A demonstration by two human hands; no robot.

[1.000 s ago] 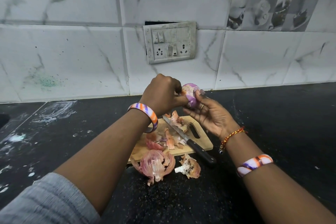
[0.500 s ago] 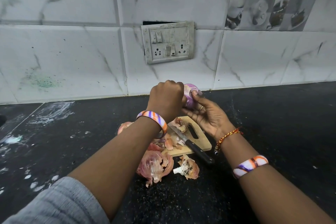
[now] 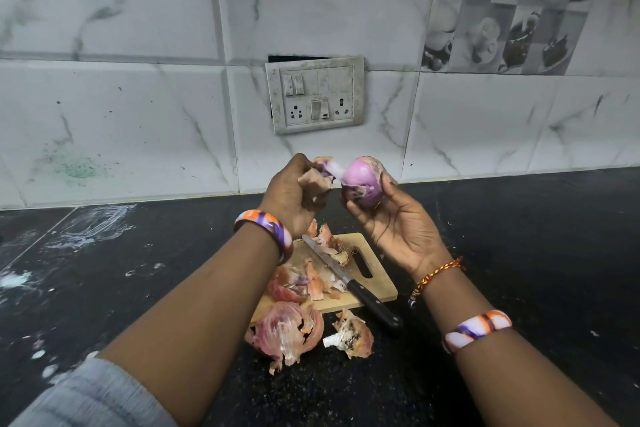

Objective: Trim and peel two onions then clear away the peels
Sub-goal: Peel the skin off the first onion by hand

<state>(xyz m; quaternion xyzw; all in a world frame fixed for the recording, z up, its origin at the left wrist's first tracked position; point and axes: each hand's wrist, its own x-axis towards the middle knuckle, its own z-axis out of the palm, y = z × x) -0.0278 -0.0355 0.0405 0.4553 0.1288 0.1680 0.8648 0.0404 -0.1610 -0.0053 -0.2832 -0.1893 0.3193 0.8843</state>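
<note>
My right hand [image 3: 398,222] holds a purple onion [image 3: 363,180] above the counter, fingers curled round it. To its left, my left hand [image 3: 291,198] pinches a strip of peel [image 3: 320,178] that still hangs from the onion's top. Below them lies a small wooden cutting board [image 3: 379,282] with several peel scraps [image 3: 311,279] and a black-handled knife [image 3: 349,284] lying diagonally across it. Two bigger peel pieces sit on the black counter in front of the board: a large pink one [image 3: 287,329] and a smaller one [image 3: 349,333]. A second onion is not visible now.
The black stone counter [image 3: 519,253] stretches left and right, with white smears at the left. A marble-tiled wall with a switch and socket plate [image 3: 315,97] stands just behind my hands.
My left hand has pulled away to the left, drawing a strip of peel off the onion. The right hand has turned the onion, which now shows more bare purple flesh.
</note>
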